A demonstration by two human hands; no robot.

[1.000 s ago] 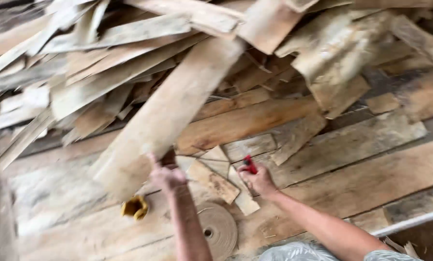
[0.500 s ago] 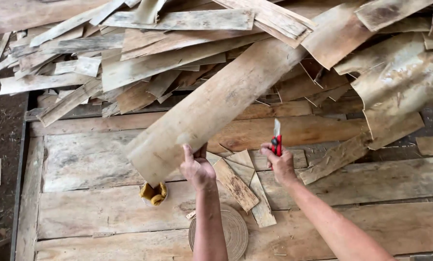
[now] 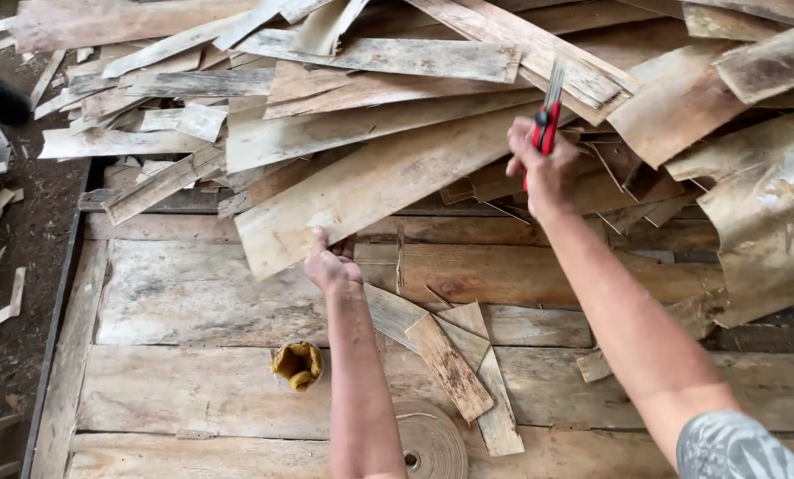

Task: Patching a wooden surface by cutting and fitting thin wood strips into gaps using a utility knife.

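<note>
Two hands working over one long veneer sheet, lying with long axis from 7 o'clock up to 1 o'clock across the bench. Left hand being nearer, fingers closing tight on the sheet's lower edge, forearm reaching straight up from 6 o'clock. Right hand lifting at 1 o'clock, fist wrapping the red-handled cutter, blade pointing upward, above the sheet's far part.

veneer pile behind platform, tape roll nearest

Red-handled knife, pale tan veneer sheet, yellow-brown cup, grey patterned sleeve
</note>
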